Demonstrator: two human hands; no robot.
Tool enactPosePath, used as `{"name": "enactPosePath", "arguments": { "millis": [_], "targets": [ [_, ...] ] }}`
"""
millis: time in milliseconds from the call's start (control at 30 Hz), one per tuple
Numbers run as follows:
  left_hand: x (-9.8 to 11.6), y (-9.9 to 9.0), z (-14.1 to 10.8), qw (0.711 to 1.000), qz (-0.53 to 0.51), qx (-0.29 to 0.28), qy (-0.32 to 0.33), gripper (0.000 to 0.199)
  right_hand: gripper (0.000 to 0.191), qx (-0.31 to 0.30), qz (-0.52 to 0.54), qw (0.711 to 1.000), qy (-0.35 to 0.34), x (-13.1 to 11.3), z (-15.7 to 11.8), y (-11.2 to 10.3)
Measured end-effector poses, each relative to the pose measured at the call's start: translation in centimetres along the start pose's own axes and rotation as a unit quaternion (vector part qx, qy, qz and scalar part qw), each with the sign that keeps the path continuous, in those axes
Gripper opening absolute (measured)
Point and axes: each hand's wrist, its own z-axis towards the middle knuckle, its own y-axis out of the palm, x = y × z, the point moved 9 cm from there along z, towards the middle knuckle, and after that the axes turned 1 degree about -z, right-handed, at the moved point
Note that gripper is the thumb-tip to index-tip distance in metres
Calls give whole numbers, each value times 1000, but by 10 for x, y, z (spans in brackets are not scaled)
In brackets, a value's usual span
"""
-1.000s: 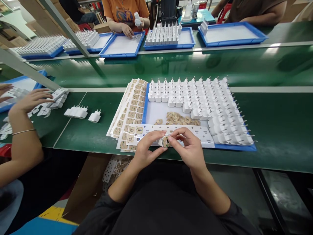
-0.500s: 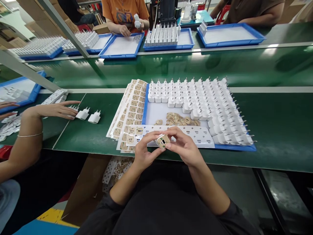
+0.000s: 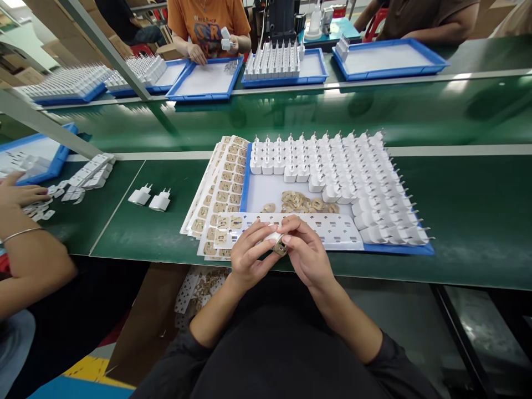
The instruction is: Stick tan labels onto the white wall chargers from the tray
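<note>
A white plug charger (image 3: 280,247) with a tan label on its port face is held low at the table's front edge. My left hand (image 3: 251,257) grips its body from the left, fingers wrapped round it. From the right, my right hand (image 3: 308,255) pinches the charger near the labelled face, its fingertips partly covering it. Just beyond my hands lies a white backing sheet (image 3: 332,230), mostly bare, with a few tan labels at its left end. Behind it, tan cut-out pieces (image 3: 310,203) are heaped in a blue-rimmed tray (image 3: 246,191) beside rows of white chargers (image 3: 357,166).
Label sheets (image 3: 226,185) lie stacked left of the tray. Two loose chargers (image 3: 160,200) stand farther left, near a co-worker's hand (image 3: 25,194) and white parts (image 3: 89,174). Across the green line are more blue trays (image 3: 203,83) and other people. A carton (image 3: 141,316) with scraps sits below.
The charger has been turned in my hands, so its labelled face now points more to the right and shows less. The co-worker's hand on the left has drawn back from the loose chargers.
</note>
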Motion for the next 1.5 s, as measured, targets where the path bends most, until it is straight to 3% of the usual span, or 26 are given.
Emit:
{"name": "enactPosePath", "arguments": {
  "millis": [233, 433, 667, 833, 933, 1033, 1133, 1200, 1267, 1300, 1367, 1433, 1500],
  "targets": [
    [-1, -1, 2, 1000, 11, 5, -12, 44, 12, -11, 17, 999, 25, 3, 1, 1],
    [2, 2, 2, 1000, 17, -10, 3, 42, 5, -2, -4, 1000, 20, 4, 0, -2],
    [-7, 0, 0, 998, -47, -7, -38, 47, 20, -79, -59, 995, -18, -7, -2, -2],
    [-12, 2, -4, 996, -75, -18, -50, 52, 8, -75, -193, 972, -110, -32, 2, -7],
    [-14, 3, -5, 995, -67, -28, -64, 52, 7, -69, -300, 927, -215, -50, -4, -1],
    [-24, 3, -8, 990, -54, -36, -128, 47, 13, -94, -350, 879, -310, -58, -17, 8],
    [-40, -2, -16, 977, -31, -32, -209, 40, 9, -95, -304, 896, -310, -56, -17, -3],
    [-52, -9, -23, 966, -32, -18, -255, 40, 6, -24, -299, 918, -259, -51, -4, -28],
    [-64, -20, -29, 955, -32, -2, -294, 45, 7, 64, -365, 905, -208, -45, 12, -57],
    [-71, -28, -31, 950, -25, 5, -310, 50, 12, 90, -420, 883, -189, -42, 20, -68],
    [-85, -49, -31, 942, 7, 19, -334, 53, 27, 63, -533, 829, -157, -29, 36, -76],
    [-103, -79, -32, 932, 60, 38, -356, 48, 28, 50, -607, 774, -173, -24, 45, -79],
    [-125, -115, -34, 916, 128, 61, -375, 39, 28, 47, -623, 755, -198, -22, 46, -79]
  ]
}}
